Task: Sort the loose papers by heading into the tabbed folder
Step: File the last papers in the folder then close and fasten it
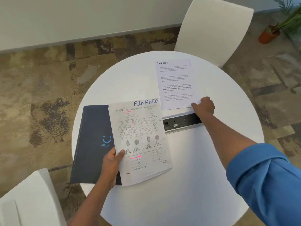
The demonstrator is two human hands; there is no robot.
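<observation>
A dark navy folder point(92, 136) with a blue smiley lies closed at the table's left edge. My left hand point(111, 165) pinches the lower left edge of a printed sheet point(143, 139) headed "FINANCE" in blue; the sheet overlaps the folder's right side. A second white sheet point(175, 82), headed "Finance" in small black writing, lies flat at the far side of the table. My right hand point(204, 106) grips that sheet's near right corner, thumb on top.
A round white table point(187, 160) carries everything. A black power and data socket strip point(180, 123) is set into its middle, between the two sheets. White chairs stand at the far right point(211, 28) and near left point(27, 201). A potted plant point(270, 33) sits on the carpet.
</observation>
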